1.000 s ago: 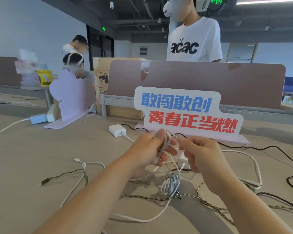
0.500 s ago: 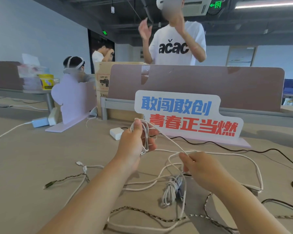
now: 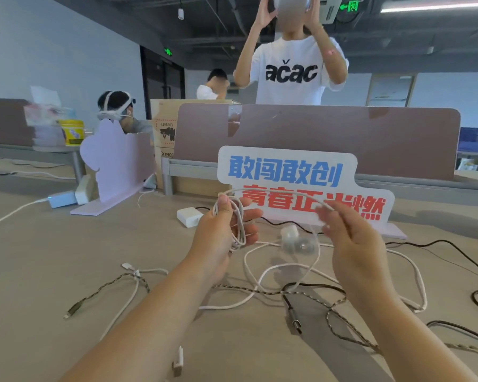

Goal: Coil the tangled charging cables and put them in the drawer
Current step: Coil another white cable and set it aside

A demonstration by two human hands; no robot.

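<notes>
Two hands are raised above the table (image 3: 39, 257), with the forearms reaching in from the bottom edge. Several loops of the white cable (image 3: 240, 221) are gathered in the left hand (image 3: 218, 235). The thumb is pressed upright over the top of the loops, and the fingers are curled behind them with their tips showing on the right. From the thumb a single strand is carried in a shallow arc across to the right hand (image 3: 353, 244), where it is pinched between thumb and forefinger. The other fingers are loosely bent below, and the hand is blurred. A blurred white plug (image 3: 290, 235) is seen between and below the hands; whether it hangs or lies on the table cannot be told. A braided cable (image 3: 108, 285) and a black cable (image 3: 453, 245) are spread over the tabletop, tangled with more white cord under the hands. A white charger brick (image 3: 189, 216) is set behind the left hand, near a lettered sign (image 3: 301, 172).
</notes>
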